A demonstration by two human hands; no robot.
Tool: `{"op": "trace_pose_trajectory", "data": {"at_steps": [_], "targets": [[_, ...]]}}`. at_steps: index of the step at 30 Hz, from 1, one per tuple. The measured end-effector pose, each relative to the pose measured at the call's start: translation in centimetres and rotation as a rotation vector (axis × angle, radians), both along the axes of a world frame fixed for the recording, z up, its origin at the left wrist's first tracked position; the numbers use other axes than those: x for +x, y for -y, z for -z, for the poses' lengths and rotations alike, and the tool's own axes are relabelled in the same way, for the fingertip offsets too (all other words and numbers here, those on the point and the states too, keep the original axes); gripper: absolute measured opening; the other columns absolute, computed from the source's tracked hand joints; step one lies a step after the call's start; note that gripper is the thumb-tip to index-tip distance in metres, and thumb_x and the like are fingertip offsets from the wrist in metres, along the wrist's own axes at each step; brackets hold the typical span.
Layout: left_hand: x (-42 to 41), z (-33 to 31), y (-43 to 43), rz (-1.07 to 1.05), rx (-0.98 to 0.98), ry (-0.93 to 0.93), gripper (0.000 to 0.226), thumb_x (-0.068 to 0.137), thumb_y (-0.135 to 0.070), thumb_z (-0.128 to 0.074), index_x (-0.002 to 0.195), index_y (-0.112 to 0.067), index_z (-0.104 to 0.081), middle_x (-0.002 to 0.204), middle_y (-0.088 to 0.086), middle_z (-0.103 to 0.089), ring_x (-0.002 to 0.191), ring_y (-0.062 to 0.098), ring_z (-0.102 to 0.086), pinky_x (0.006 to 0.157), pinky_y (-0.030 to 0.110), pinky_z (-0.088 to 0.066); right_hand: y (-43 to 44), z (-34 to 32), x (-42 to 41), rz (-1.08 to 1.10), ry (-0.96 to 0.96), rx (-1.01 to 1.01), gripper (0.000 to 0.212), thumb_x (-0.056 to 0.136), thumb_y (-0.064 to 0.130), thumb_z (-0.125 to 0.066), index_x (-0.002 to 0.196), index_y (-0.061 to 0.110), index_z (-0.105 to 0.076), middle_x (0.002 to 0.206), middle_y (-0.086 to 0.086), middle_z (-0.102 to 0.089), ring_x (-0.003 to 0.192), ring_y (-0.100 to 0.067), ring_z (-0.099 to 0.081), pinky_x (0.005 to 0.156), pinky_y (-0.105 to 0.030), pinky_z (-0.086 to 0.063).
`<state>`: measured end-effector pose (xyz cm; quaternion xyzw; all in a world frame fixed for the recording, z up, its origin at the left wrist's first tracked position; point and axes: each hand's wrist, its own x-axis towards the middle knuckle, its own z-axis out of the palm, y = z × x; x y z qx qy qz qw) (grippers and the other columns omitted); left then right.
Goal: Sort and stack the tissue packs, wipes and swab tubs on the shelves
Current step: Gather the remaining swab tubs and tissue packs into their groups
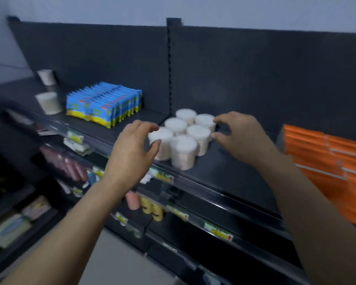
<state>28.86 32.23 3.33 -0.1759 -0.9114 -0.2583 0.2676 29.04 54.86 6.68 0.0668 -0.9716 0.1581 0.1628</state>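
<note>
Tubs (183, 150) of swabs, six in a tight two-by-three cluster, stand upright on the top shelf (224, 167), near its front edge. Left hand (132, 145) is at the cluster's left. Its fingers curl over the top of the near-left tub and its thumb lies against that tub's side, so it grips it. Right hand (243, 132) is at the cluster's right, half open in a C shape. Its forefinger tip is at the rear-right tub and its thumb tip is by the middle-right one; blur hides whether they touch. Blue packs (105, 103) stand in rows further left on the shelf, with far tubs (48, 102) beyond them. Orange packs (327, 161) are stacked at the right.
</note>
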Motion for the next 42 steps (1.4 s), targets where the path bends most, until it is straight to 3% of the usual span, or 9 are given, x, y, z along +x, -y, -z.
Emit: {"op": "trace_pose_trajectory", "data": {"at_steps": [10, 16, 19, 23, 34, 39, 42], "targets": [[-3.9, -1.0, 21.5, -0.203, 0.070, -0.036, 0.025, 0.083, -0.012, -0.066, 0.107, -0.011, -0.062, 0.104, 0.002, -0.062, 0.100, 0.022, -0.057, 0.084, 0.015, -0.033, 22.6, -0.8, -8.7, -0.226, 0.043, 0.038, 0.041, 0.092, 0.029, -0.056, 0.130, 0.015, -0.053, 0.130, -0.007, -0.056, 0.121, -0.025, -0.049, 0.100, -0.035, -0.038], [-6.9, -0.2, 30.2, -0.366, 0.087, -0.008, 0.025, 0.084, -0.017, -0.064, 0.109, -0.013, -0.062, 0.103, -0.004, -0.059, 0.103, 0.018, -0.056, 0.090, 0.023, -0.039, 32.2, -0.2, -14.7, -0.342, 0.060, 0.049, 0.044, 0.091, 0.031, -0.058, 0.131, 0.016, -0.052, 0.133, -0.006, -0.055, 0.124, -0.025, -0.048, 0.101, -0.035, -0.039], [-9.4, 0.2, 33.9, -0.428, 0.066, 0.008, 0.025, 0.085, -0.018, -0.064, 0.110, -0.012, -0.061, 0.107, 0.000, -0.060, 0.104, 0.018, -0.054, 0.086, 0.018, -0.035, 36.5, 0.5, -18.5, -0.405, 0.056, 0.028, 0.041, 0.091, 0.030, -0.058, 0.128, 0.014, -0.055, 0.130, -0.008, -0.058, 0.121, -0.027, -0.051, 0.101, -0.039, -0.040], [-14.0, 0.2, 37.8, -0.476, 0.049, 0.017, 0.025, 0.087, -0.018, -0.061, 0.112, -0.013, -0.060, 0.107, 0.002, -0.059, 0.101, 0.017, -0.053, 0.082, 0.022, -0.037, 41.6, 1.2, -24.2, -0.448, 0.045, 0.002, 0.040, 0.090, 0.029, -0.059, 0.127, 0.015, -0.056, 0.129, -0.008, -0.058, 0.120, -0.027, -0.051, 0.099, -0.037, -0.040], [-28.1, 0.4, 47.6, -0.524, 0.040, 0.081, 0.028, 0.085, -0.017, -0.064, 0.112, -0.011, -0.061, 0.107, 0.000, -0.059, 0.104, 0.017, -0.055, 0.087, 0.020, -0.036, 52.3, 1.5, -40.3, -0.462, 0.165, 0.011, 0.045, 0.089, 0.030, -0.059, 0.131, 0.017, -0.051, 0.131, -0.007, -0.054, 0.122, -0.025, -0.049, 0.098, -0.035, -0.041], [-34.2, 1.4, 51.5, -0.441, 0.077, 0.096, 0.028, 0.085, -0.017, -0.064, 0.112, -0.011, -0.061, 0.101, -0.008, -0.053, 0.103, 0.016, -0.055, 0.090, 0.021, -0.038, 55.6, 2.6, -44.9, -0.402, 0.261, 0.057, 0.055, 0.088, 0.035, -0.060, 0.137, 0.017, -0.045, 0.137, -0.006, -0.049, 0.125, -0.024, -0.046, 0.098, -0.033, -0.038], [-38.0, 2.0, 53.6, -0.345, 0.086, 0.122, 0.029, 0.086, -0.018, -0.064, 0.114, -0.011, -0.060, 0.108, -0.003, -0.058, 0.106, 0.014, -0.054, 0.091, 0.019, -0.036, 57.2, 3.6, -46.9, -0.350, 0.324, 0.066, 0.064, 0.084, 0.041, -0.063, 0.140, 0.018, -0.041, 0.140, -0.006, -0.046, 0.127, -0.024, -0.044, 0.100, -0.034, -0.038]]}}
